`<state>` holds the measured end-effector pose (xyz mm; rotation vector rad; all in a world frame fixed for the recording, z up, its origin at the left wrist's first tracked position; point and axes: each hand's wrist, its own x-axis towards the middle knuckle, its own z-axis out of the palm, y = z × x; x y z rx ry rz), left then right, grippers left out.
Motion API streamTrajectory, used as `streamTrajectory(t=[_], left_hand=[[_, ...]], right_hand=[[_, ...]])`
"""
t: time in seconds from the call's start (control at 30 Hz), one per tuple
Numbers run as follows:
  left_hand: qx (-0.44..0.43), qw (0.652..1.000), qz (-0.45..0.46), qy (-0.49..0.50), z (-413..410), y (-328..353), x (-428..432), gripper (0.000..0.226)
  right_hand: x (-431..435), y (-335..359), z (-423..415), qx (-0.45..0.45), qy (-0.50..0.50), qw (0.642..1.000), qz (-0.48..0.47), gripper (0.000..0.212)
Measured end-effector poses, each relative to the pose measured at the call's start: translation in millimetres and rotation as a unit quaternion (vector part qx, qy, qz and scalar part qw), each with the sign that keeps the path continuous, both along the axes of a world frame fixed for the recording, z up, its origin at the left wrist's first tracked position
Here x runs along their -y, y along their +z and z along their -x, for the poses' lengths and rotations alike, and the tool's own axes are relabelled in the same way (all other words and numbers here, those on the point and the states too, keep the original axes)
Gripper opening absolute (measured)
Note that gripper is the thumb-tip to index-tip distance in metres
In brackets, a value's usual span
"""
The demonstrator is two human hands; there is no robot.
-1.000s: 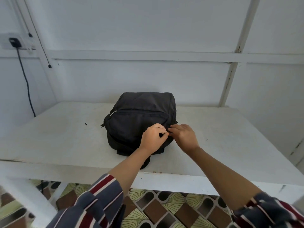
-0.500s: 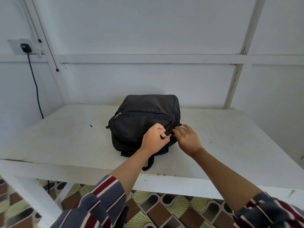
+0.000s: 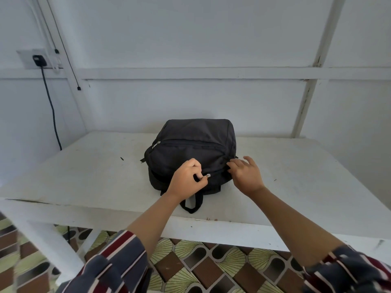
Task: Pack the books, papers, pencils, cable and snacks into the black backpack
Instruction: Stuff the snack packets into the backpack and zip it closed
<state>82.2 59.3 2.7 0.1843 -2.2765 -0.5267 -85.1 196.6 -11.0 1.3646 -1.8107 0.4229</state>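
The black backpack (image 3: 190, 149) lies flat in the middle of the white table (image 3: 84, 176), its carry loop hanging toward the near edge. My left hand (image 3: 185, 178) pinches the silver zipper pull (image 3: 208, 175) on the bag's near side. My right hand (image 3: 245, 174) rests on the bag's right corner with its fingers spread and only loosely bent. No books, papers, pencils or snacks are visible outside the bag.
A black cable (image 3: 51, 106) runs down the left wall from a plug in a wall socket (image 3: 39, 60). White walls close in behind and to the right of the table. Patterned floor tiles (image 3: 211, 265) show below the table's near edge.
My left hand has drawn the zipper pull leftward, away from my right hand. The right hand's fingers have spread and lifted off the pull. The camera has shifted slightly.
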Motion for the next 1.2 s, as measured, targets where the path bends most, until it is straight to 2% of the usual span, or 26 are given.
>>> streamTrajectory(t=[0.03,0.1,0.17,0.27,0.5,0.73,0.9,0.97,1.03,1.2], left_hand=[[-0.004,1.000,-0.004,-0.011,-3,1,3,0.023],[-0.008,1.000,-0.004,-0.030,-5,2,4,0.021],[-0.013,0.999,-0.001,-0.035,-7,3,2,0.023],[-0.020,0.999,0.000,-0.035,-6,2,-1,0.027],[0.006,0.999,-0.001,-0.051,-13,-3,7,0.021],[0.037,0.997,-0.029,-0.055,-51,-2,70,0.019],[0.046,0.991,-0.083,-0.097,-51,2,68,0.013],[0.047,0.987,-0.119,-0.099,-50,1,67,0.014],[0.052,0.985,-0.126,-0.106,-50,1,69,0.015],[0.068,0.986,-0.105,-0.107,-53,4,78,0.015]], right_hand=[[-1,2,-4,0.008,0.011,1.000,0.006,0.014],[-2,5,-11,0.028,0.052,0.998,-0.010,0.036],[0,6,-21,0.031,0.108,0.993,-0.026,0.043],[10,4,-32,0.002,0.134,0.991,-0.031,0.037],[12,-7,-34,-0.108,0.080,0.991,-0.019,0.018],[19,-7,-45,-0.068,0.033,0.997,0.018,0.031],[42,-2,-71,-0.014,0.073,0.996,-0.040,0.052],[58,-2,-82,-0.003,0.096,0.993,-0.064,0.046],[67,-2,-86,0.004,0.117,0.991,-0.062,0.026],[65,-6,-84,-0.028,0.116,0.993,-0.007,0.031]])
